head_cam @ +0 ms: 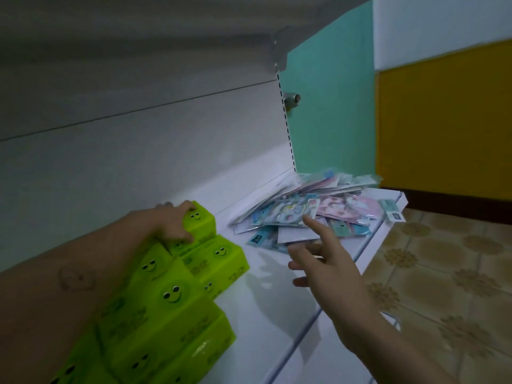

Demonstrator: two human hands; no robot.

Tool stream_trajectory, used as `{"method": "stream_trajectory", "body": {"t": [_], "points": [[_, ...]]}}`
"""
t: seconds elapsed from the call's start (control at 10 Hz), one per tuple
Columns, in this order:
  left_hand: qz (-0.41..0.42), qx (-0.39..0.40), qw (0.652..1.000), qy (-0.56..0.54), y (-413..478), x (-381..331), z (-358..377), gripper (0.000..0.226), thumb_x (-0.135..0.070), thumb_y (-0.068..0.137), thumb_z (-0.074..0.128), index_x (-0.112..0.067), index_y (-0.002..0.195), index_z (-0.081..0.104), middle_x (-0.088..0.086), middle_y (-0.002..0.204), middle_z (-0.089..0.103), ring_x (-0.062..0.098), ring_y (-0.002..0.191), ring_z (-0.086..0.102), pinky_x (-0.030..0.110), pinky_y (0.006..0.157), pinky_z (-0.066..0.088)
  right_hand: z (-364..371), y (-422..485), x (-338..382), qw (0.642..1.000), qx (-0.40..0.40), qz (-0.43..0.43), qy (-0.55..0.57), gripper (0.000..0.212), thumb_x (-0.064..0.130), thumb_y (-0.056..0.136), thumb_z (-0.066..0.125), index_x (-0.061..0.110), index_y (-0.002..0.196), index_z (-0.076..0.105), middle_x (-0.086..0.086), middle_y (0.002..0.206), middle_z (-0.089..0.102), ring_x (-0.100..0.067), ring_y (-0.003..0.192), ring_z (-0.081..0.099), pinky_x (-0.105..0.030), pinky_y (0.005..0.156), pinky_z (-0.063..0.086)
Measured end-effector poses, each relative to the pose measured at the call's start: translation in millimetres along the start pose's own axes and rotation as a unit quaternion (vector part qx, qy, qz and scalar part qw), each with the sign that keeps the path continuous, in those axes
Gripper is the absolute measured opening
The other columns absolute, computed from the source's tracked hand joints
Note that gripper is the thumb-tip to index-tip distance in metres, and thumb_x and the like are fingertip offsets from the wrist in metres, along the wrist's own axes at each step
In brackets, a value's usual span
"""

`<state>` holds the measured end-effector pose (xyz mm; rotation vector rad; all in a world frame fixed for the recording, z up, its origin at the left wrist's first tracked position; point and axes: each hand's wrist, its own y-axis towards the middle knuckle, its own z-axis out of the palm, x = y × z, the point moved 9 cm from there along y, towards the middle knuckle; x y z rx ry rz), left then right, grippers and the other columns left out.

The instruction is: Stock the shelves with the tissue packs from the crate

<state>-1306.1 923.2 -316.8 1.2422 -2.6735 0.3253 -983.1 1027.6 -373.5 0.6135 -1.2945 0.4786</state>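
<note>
on the white shelf [277, 328], left hand [173, 221] curled over the farthest green tissue pack [202, 221], end of the green row [166, 295]; right hand [329, 268] hovering, fingers spread apart, empty, just before the pastel packet pile [318, 209].

A loose pile of flat, pastel cartoon packets [310, 214] lies beneath a teal wall [332, 92], which carries a small metal fitting [293, 98]. To the right, a yellow panel [443, 120] stands above a dark skirting [457, 202] and a flower-patterned tiled floor [443, 273].
</note>
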Motion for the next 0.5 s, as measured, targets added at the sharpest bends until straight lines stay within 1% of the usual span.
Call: {"method": "stream_trajectory", "body": {"t": [0.1, 0.2, 0.3, 0.4, 0.5], "points": [[-0.019, 0.002, 0.995, 0.098, 1.3, -4.0, -4.9, 0.086, -0.051, 0.069, 0.067, -0.033, 0.144, 0.029, 0.016, 0.146, 0.024, 0.035, 0.135, 0.029, 0.048, 0.103, 0.038, 0.0, 2.5, -7.4, 1.000, -0.008, 0.018, -0.013, 0.039, 0.025, 0.094, 0.058, 0.051, 0.121, 0.046, 0.003, 0.099, 0.063, -0.020, 0.087, 0.066, -0.042, 0.078, 0.058], [-0.036, 0.012, 0.988, 0.151, -4.8, -5.1, -8.5, 0.084, -0.046, 0.076, 0.067, -0.032, 0.148, 0.026, 0.014, 0.152, 0.021, 0.035, 0.139, 0.024, 0.051, 0.104, 0.036, 2.6, -3.1, -13.7, 0.999, -0.003, 0.046, -0.027, 0.034, 0.030, 0.092, 0.060, 0.045, 0.121, 0.049, 0.006, 0.100, 0.062, -0.016, 0.087, 0.066, -0.043, 0.080, 0.058], [-0.049, 0.011, 0.990, 0.135, -16.8, 5.3, -5.8, 0.085, -0.048, 0.080, 0.062, -0.033, 0.152, 0.019, 0.011, 0.150, 0.032, 0.032, 0.138, 0.030, 0.050, 0.107, 0.036, 4.0, -14.7, -10.5, 0.997, 0.009, 0.063, -0.052, 0.035, 0.034, 0.090, 0.062, 0.041, 0.122, 0.050, 0.007, 0.103, 0.062, -0.015, 0.089, 0.066, -0.045, 0.086, 0.055], [-0.037, -0.001, 0.996, 0.085, -44.8, 11.6, -10.4, 0.087, -0.056, 0.085, 0.055, -0.027, 0.154, 0.011, 0.011, 0.154, 0.028, 0.034, 0.141, 0.026, 0.053, 0.111, 0.029, 4.7, -28.0, 11.8, 0.996, 0.021, 0.068, -0.058, 0.031, 0.030, 0.090, 0.063, 0.038, 0.118, 0.052, 0.005, 0.103, 0.063, -0.020, 0.090, 0.066, -0.045, 0.085, 0.056], [0.001, -0.037, 0.999, 0.006, -82.4, 6.9, -26.9, 0.086, -0.062, 0.084, 0.055, -0.029, 0.153, 0.017, 0.008, 0.157, 0.027, 0.032, 0.143, 0.025, 0.050, 0.114, 0.027, 7.8, -44.6, 40.3, 0.995, 0.039, 0.047, -0.074, 0.025, 0.024, 0.092, 0.060, 0.035, 0.114, 0.057, 0.003, 0.100, 0.064, -0.019, 0.089, 0.066, -0.038, 0.077, 0.057]]}}
